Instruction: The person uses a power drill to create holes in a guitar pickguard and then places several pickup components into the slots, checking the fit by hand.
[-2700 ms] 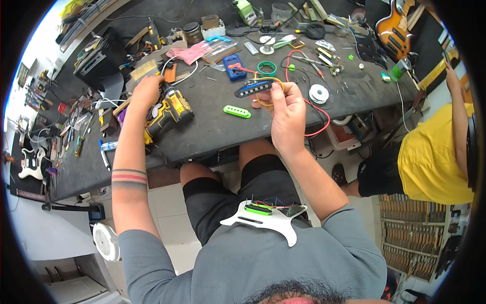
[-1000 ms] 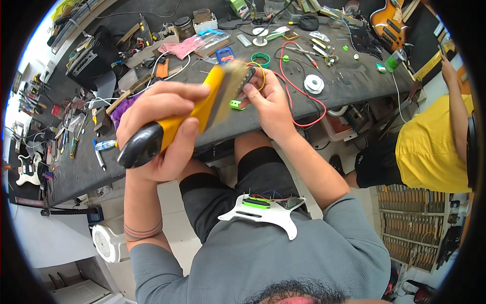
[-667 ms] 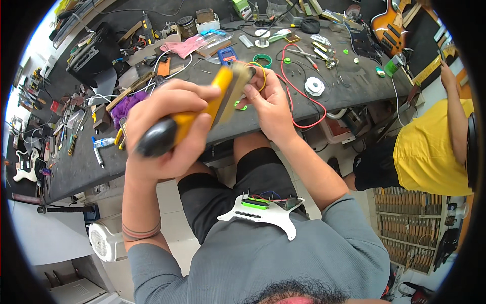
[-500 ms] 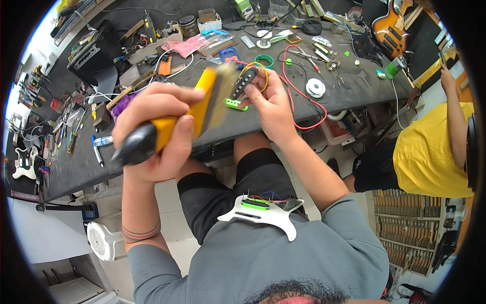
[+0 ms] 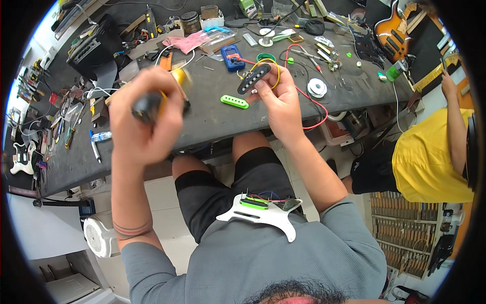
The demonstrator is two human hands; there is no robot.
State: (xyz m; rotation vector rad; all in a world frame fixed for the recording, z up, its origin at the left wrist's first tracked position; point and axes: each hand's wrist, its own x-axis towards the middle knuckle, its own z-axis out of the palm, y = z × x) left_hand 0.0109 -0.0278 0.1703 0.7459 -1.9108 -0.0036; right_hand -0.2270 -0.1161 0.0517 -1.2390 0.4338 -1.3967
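Note:
My left hand (image 5: 149,116) is wrapped round a yellow-and-black brush (image 5: 181,77), raised over the bench and smeared by motion. My right hand (image 5: 278,99) pinches a black single-coil guitar pickup (image 5: 254,78) between thumb and fingers, its row of metal pole pieces facing me. A thin yellow wire (image 5: 277,77) loops beside the pickup. Below it, a bright green pickup cover (image 5: 234,102) lies on the bench. A blue multimeter (image 5: 232,58) lies just beyond, with a red lead (image 5: 319,107) trailing to the bench's front edge. On my lap rests a white pickguard (image 5: 273,223) carrying a green-covered pickup.
The dark workbench (image 5: 212,121) is cluttered with tools at the left. A spool of white wire (image 5: 317,88) and a green tape roll (image 5: 265,57) lie beyond my right hand. A sunburst guitar body (image 5: 392,35) stands far right. Another person in a yellow shirt (image 5: 430,152) is at the right.
My left hand has swung the brush left, away from the pickup. My right hand has shifted slightly right with the pickup, uncovering more of the green cover and the multimeter.

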